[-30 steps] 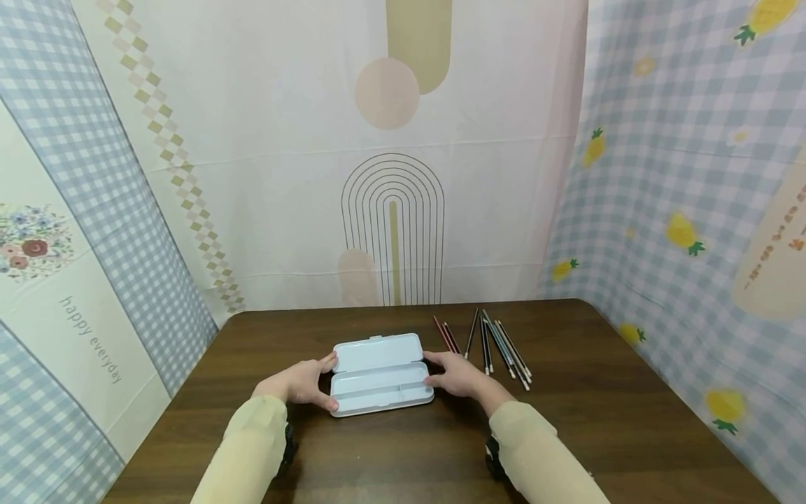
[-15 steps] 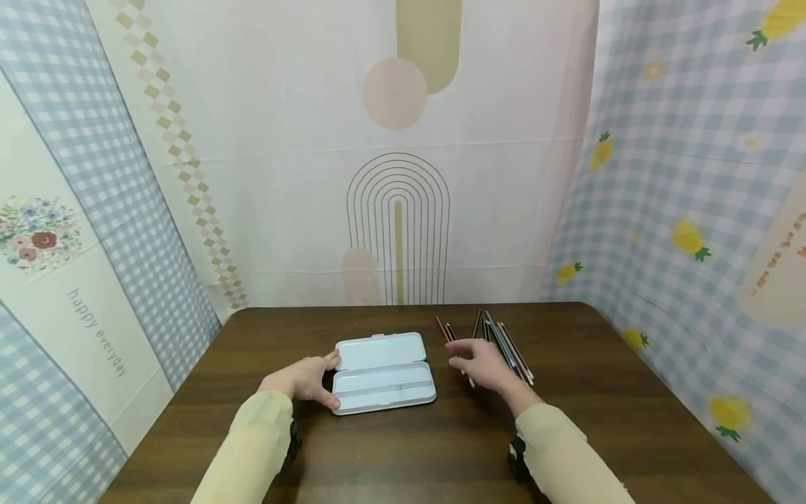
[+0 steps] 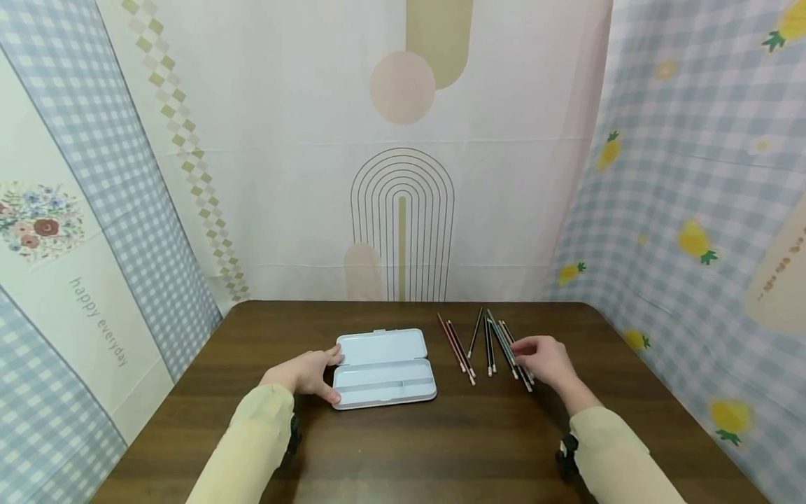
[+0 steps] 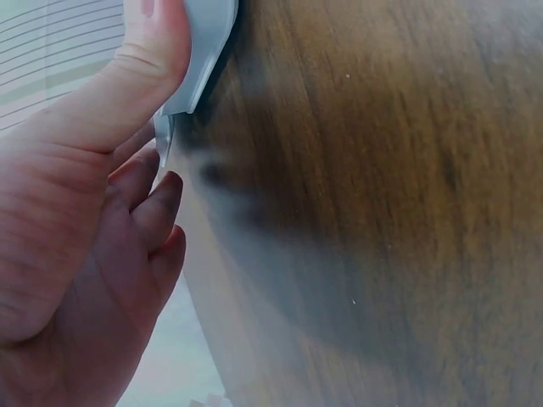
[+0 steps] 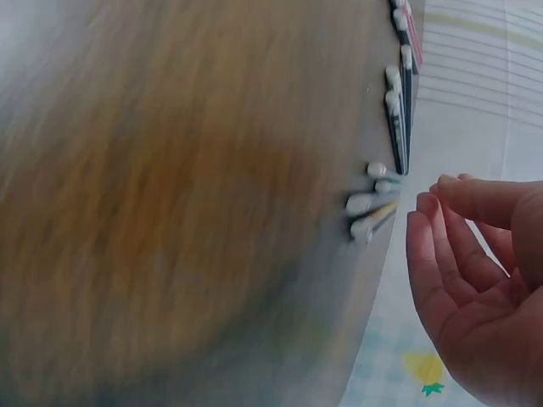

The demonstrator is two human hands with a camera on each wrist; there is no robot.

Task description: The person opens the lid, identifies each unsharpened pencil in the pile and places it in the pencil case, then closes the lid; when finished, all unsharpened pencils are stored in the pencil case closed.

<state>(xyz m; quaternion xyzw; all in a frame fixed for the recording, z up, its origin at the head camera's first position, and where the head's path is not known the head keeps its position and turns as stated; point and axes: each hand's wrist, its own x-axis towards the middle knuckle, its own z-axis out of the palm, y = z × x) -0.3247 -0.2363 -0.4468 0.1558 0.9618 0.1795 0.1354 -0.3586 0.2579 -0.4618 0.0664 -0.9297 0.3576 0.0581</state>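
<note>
A pale blue-white pencil case lies opened flat on the table, its lid towards the back and its divided tray towards the front. My left hand holds the case's left end, thumb at the front corner and fingers at the lid. In the left wrist view the thumb presses the case. My right hand hovers at the right side of several loose pencils, nearest a teal pencil. The right wrist view shows the hand with fingertips close together and nothing between them, apart from the pencils' white ends.
A red pencil and dark ones lie between the case and the right-hand bunch. The brown wooden table reaches back to a patterned cloth, with checked cloth at both sides.
My right hand has let go of the case's right end and moved right, over the pencils to their far side. The left hand stays on the case. The head view has shifted slightly.
</note>
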